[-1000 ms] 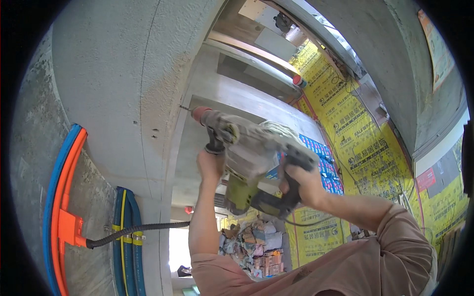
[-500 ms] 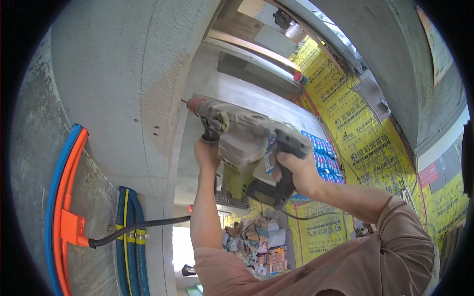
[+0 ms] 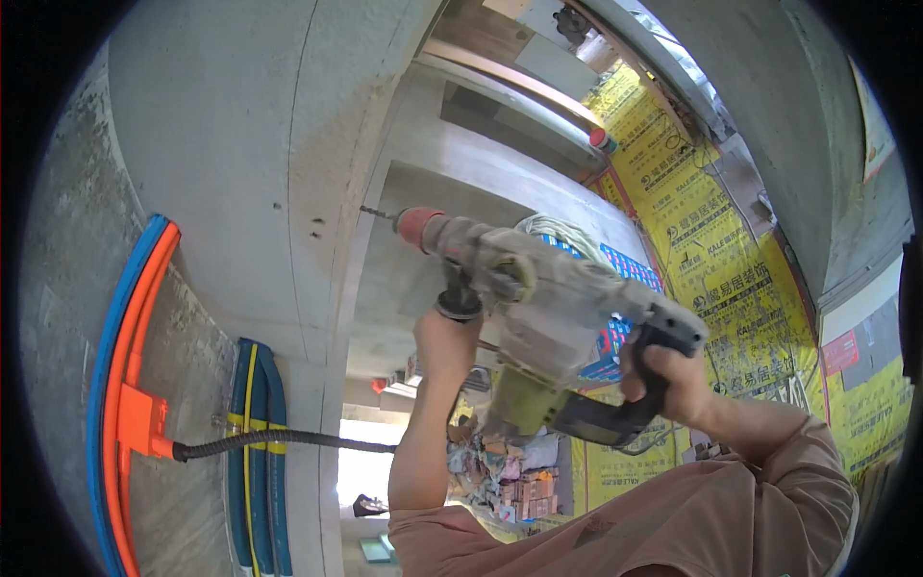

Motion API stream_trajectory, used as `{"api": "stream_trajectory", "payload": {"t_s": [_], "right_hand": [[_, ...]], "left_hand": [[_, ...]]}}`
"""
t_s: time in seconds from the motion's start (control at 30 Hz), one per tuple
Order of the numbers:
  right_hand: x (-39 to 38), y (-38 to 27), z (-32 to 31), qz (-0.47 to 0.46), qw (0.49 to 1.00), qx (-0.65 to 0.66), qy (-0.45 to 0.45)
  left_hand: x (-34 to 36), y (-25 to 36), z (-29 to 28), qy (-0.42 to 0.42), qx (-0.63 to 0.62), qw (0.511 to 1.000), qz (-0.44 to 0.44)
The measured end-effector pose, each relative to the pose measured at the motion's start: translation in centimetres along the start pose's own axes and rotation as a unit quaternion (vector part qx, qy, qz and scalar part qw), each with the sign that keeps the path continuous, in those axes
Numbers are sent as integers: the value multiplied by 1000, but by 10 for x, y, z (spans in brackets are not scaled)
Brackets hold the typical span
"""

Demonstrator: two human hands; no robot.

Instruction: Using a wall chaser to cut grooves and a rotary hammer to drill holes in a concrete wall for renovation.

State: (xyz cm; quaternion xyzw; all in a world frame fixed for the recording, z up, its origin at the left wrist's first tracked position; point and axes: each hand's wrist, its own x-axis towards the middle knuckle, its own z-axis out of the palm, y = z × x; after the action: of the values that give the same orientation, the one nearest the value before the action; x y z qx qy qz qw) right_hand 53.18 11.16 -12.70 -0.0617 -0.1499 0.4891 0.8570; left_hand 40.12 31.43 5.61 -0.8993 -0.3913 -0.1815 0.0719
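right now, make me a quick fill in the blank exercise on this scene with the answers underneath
1. The left hand grips the drill by its front handle, the right hand by its ______ handle.
2. The chuck, behind the bit, is coloured ______.
3. The hose meets a box coloured ______.
4. The floor sheeting is mainly ______.

Missing words: rear; red; orange; yellow.

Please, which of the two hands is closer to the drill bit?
The left hand, on the side handle behind the red chuck; the right hand grips the rear handle, farther from the bit.
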Motion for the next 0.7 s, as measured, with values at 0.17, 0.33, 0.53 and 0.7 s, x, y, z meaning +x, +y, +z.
{"api": "stream_trajectory", "payload": {"t_s": [0.17,0.33,0.53,0.7], "right_hand": [[-15,-16,-40,18,999,40,17],[-11,-49,-45,5,999,21,-29],[11,-71,-44,33,999,37,-22],[16,-68,-21,49,997,57,-30]], "left_hand": [[-25,36,0,-25,31,999,-18],[-38,58,-7,-14,41,999,-6],[-36,80,-12,-15,11,998,-68],[-24,61,-13,11,10,999,-52]]}}
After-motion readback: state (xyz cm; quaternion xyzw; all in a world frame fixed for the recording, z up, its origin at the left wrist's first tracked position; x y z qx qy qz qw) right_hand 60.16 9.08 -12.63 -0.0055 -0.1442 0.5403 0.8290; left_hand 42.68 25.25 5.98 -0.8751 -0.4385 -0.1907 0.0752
